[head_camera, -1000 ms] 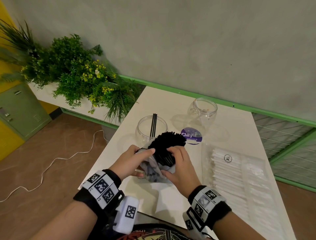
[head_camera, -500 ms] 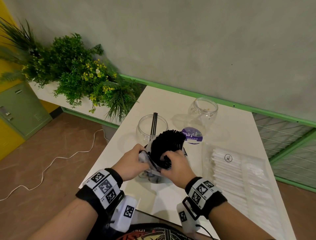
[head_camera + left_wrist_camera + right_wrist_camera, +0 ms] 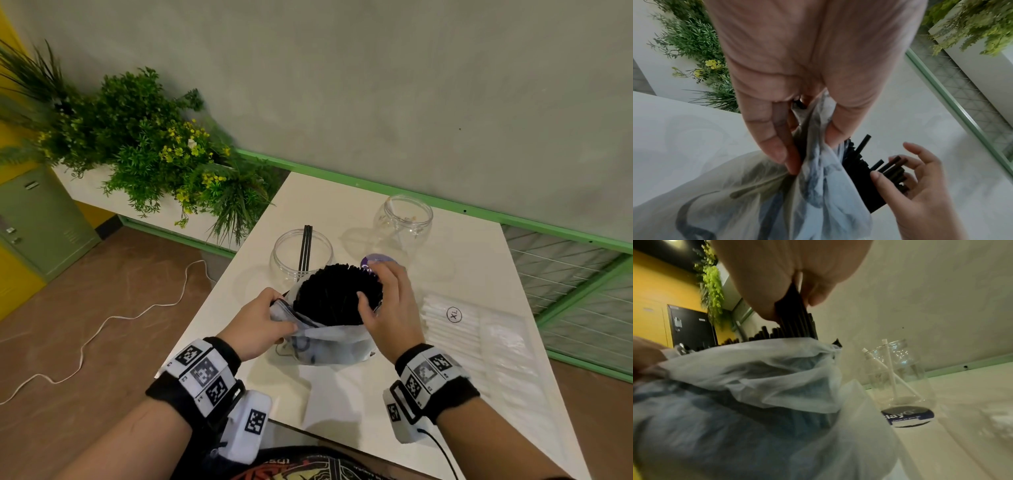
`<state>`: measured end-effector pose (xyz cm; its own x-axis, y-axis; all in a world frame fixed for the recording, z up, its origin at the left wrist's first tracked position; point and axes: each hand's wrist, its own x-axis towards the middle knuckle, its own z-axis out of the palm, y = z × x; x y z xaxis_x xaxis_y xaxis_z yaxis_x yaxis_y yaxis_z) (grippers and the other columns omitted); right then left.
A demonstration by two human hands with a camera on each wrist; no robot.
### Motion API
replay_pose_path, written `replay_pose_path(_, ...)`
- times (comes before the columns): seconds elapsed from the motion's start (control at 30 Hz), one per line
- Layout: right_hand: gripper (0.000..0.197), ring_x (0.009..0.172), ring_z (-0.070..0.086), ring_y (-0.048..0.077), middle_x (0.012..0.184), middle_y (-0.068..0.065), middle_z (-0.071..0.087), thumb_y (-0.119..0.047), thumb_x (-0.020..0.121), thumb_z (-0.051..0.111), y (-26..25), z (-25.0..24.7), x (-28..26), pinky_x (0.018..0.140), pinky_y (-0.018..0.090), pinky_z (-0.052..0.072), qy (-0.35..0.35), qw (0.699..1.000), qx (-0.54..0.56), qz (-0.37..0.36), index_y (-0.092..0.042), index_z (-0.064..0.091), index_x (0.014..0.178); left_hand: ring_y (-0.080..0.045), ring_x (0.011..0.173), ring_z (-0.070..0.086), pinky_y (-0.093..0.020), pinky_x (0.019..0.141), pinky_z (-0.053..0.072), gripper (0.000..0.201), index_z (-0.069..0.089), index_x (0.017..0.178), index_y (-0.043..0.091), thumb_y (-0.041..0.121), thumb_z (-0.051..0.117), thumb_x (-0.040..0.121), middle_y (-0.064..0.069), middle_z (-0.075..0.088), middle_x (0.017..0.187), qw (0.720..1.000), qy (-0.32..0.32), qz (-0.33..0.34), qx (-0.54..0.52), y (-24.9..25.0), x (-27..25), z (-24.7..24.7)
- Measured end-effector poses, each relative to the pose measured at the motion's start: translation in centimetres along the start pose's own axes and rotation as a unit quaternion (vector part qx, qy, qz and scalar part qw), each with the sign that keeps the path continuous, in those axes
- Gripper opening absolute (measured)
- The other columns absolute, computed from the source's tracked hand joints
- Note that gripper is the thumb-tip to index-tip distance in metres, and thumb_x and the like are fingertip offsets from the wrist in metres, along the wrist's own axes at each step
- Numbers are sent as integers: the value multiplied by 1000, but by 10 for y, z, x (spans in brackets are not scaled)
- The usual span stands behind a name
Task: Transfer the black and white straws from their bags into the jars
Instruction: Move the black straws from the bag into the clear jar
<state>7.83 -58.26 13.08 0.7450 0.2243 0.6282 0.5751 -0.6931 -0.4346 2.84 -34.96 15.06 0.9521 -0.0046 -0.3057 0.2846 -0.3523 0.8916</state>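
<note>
My left hand (image 3: 260,325) pinches the gathered rim of the translucent bag (image 3: 329,342), thumb and fingers (image 3: 774,142) closed on the plastic at its left side. The bag stands on the white table (image 3: 342,394), near its front edge, with the mouth facing up. The bundle of black straws (image 3: 334,294) stands upright inside the bag, tips projecting above the rim. My right hand (image 3: 390,308) is curled over the right side of the bundle; thumb and fingers (image 3: 920,162) grip a small group of straws (image 3: 795,311) near their upper ends. Behind the bag, to the left, stands the left jar (image 3: 301,253), clear and open, holding two black straws (image 3: 305,246) that lean against its rim. The right jar (image 3: 406,219) stands farther back and to the right; the right wrist view shows two white straws (image 3: 892,369) crossed inside it. A round purple lid (image 3: 908,417) lies flat on the table just in front of that jar. The flat bag of white straws (image 3: 455,329) lies on the table to the right of my right hand, apart from it. A planter of green foliage (image 3: 144,147) stands left of the table.
</note>
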Motion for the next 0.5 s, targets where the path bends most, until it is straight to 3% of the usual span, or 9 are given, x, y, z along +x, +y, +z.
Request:
replay_pose_path(0.07,50,112,49,27,128,9,52,-9,83,62,8,0,3,94,39,44,-35,995,-86,-24,-16,47,130,-24,79,64,-50,81,56,30,51,92,18,16,73,71,-11,65,86,1000,-2,-3,-6,0,0,0)
replay_pose_path(0.17,43,125,42,28,136,2,49,-23,89,45,16,3,5,93,47,45,-119,981,-148,-27,-20,51,131,-28,89,66,-50,85,54,40,52,94,20,32,72,62,-10,67,90,1000,-4,-7,-6,-1,1,0)
replay_pose_path(0.23,44,132,37,28,144,2,44,-24,92,39,14,3,5,101,46,42,-130,983,-124,-22,-17,52,133,-25,90,66,-50,87,53,39,52,95,21,32,70,62,-7,67,89,1000,-5,-4,-2,-3,1,1)
replay_pose_path(0.33,51,140,29,26,154,5,30,-29,93,41,-4,4,4,114,39,25,-130,989,-66,-32,-12,43,141,-25,89,65,-50,87,53,37,53,95,20,31,69,63,-4,66,87,1000,-5,3,-2,-3,1,2)
replay_pose_path(0.4,59,142,27,24,153,5,32,-38,92,41,-14,10,1,116,42,23,-164,983,-71,-39,-11,37,144,-26,89,65,-51,87,52,36,53,95,21,30,69,64,-5,66,86,1000,-5,8,0,-3,1,3)
replay_pose_path(0.5,62,144,22,26,155,6,29,-46,92,38,-15,21,-1,115,47,22,-191,972,-134,-8,-11,39,143,-23,86,64,-50,87,53,36,52,95,20,30,68,64,-3,65,85,1000,-8,14,1,-1,1,4)
